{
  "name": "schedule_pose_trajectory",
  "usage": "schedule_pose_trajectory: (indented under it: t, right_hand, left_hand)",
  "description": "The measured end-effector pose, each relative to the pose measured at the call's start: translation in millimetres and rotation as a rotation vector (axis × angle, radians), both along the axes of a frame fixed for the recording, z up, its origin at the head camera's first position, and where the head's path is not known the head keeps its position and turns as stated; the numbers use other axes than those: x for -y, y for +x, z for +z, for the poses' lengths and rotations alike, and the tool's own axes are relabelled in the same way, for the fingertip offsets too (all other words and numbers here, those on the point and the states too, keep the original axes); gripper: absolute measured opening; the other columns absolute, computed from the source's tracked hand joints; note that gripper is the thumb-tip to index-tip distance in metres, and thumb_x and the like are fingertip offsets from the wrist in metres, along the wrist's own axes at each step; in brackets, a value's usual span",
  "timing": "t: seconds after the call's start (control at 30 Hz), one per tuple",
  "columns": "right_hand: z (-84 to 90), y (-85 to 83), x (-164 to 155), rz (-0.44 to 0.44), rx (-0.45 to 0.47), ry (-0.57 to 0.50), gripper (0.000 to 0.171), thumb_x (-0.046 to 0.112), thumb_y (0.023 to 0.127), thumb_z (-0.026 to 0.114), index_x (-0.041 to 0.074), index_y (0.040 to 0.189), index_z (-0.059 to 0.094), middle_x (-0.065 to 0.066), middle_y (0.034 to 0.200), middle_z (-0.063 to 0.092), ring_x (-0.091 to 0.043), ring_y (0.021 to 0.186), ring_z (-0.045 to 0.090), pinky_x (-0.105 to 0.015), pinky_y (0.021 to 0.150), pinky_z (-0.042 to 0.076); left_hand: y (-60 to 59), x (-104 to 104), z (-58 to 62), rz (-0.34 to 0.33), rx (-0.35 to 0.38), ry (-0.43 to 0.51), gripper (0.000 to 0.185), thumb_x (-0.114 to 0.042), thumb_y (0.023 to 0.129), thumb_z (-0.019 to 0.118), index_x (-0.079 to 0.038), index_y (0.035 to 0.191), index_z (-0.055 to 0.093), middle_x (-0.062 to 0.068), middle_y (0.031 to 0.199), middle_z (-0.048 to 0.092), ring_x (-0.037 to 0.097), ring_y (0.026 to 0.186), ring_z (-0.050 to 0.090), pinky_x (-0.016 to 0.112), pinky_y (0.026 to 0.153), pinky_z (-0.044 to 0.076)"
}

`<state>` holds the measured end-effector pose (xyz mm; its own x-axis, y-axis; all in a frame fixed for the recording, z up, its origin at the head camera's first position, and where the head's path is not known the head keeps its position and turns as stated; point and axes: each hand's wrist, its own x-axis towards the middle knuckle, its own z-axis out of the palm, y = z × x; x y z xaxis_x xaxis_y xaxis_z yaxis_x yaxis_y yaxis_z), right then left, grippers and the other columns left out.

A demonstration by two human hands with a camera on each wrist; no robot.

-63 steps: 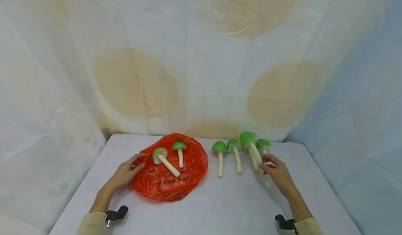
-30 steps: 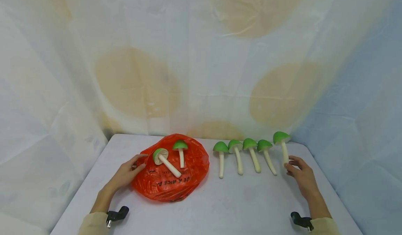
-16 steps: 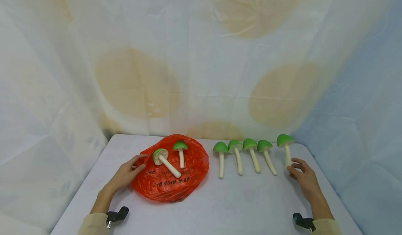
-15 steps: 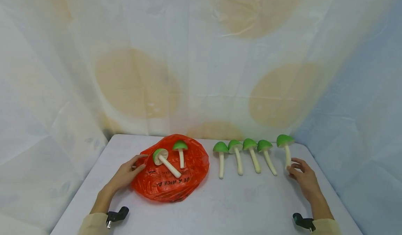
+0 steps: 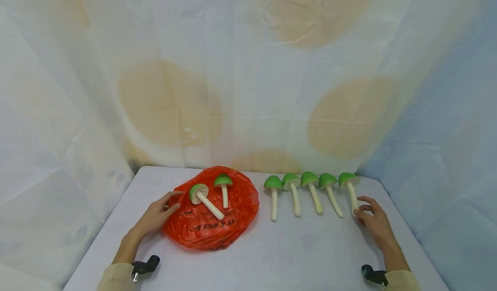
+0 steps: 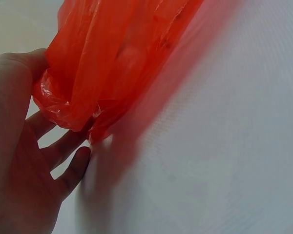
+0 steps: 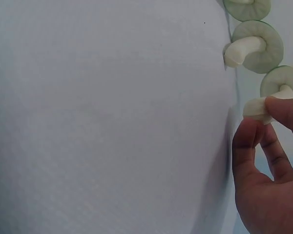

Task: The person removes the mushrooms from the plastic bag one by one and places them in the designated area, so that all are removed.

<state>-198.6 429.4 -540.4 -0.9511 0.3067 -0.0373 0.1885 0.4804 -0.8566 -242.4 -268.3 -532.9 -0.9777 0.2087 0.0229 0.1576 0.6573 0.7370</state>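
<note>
My right hand pinches the stem end of a toy mushroom with a green cap and white stem, at the right end of a row. In the right wrist view, thumb and fingertips meet on the pale stem. My left hand holds the left edge of a crumpled red plastic bag with black print. The left wrist view shows the bag's bunched edge between thumb and fingers. Lying on the bag are a tilted mushroom and a smaller upright-lying mushroom.
Several more green-capped mushrooms lie side by side, caps toward the back, between the bag and my right hand. They rest near the back edge of a white table. A pale curtain with tan spots hangs behind and around it.
My right hand let go of one mushroom in the row, moved right, and holds another, whose cap has since come down and left toward its neighbour. The left hand stays on the bag.
</note>
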Motion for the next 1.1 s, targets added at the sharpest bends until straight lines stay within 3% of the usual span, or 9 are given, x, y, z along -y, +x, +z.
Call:
schedule_pose_trajectory:
  t: [0.4, 0.7, 1.1]
  right_hand:
    - [-3.3, 2.4, -1.3, 0.030, 0.002, 0.030, 0.052, 0.013, 0.099, 0.063, 0.007, 0.146, 0.042, -0.018, 0.115, 0.052, -0.015, 0.083, 0.057, -0.024, 0.067, 0.053]
    - [-0.4, 2.6, 0.4, 0.023, 0.065, 0.086, 0.051, 0.020, 0.099, 0.065, 0.009, 0.145, 0.047, -0.017, 0.115, 0.054, -0.019, 0.086, 0.053, -0.026, 0.064, 0.048]
    - [3.5, 5.0, -1.0, 0.021, 0.122, -0.010, 0.059, 0.034, 0.099, 0.065, 0.010, 0.149, 0.043, -0.012, 0.117, 0.052, -0.017, 0.081, 0.053, -0.029, 0.062, 0.048]
  left_hand:
    - [-0.4, -0.1, -0.1, -0.001, -0.002, 0.000, 0.042, -0.042, 0.100, 0.060, -0.031, 0.140, 0.051, 0.014, 0.139, 0.058, 0.032, 0.112, 0.062, 0.050, 0.091, 0.056]
    - [0.0, -2.4, 2.2, 0.002, -0.006, -0.003, 0.041, -0.041, 0.101, 0.060, -0.030, 0.139, 0.052, 0.013, 0.138, 0.059, 0.029, 0.109, 0.063, 0.048, 0.090, 0.056]
    - [0.3, -2.6, 1.9, 0.006, 0.003, -0.005, 0.041, -0.040, 0.101, 0.061, -0.031, 0.139, 0.052, 0.014, 0.139, 0.058, 0.031, 0.110, 0.062, 0.048, 0.090, 0.056]
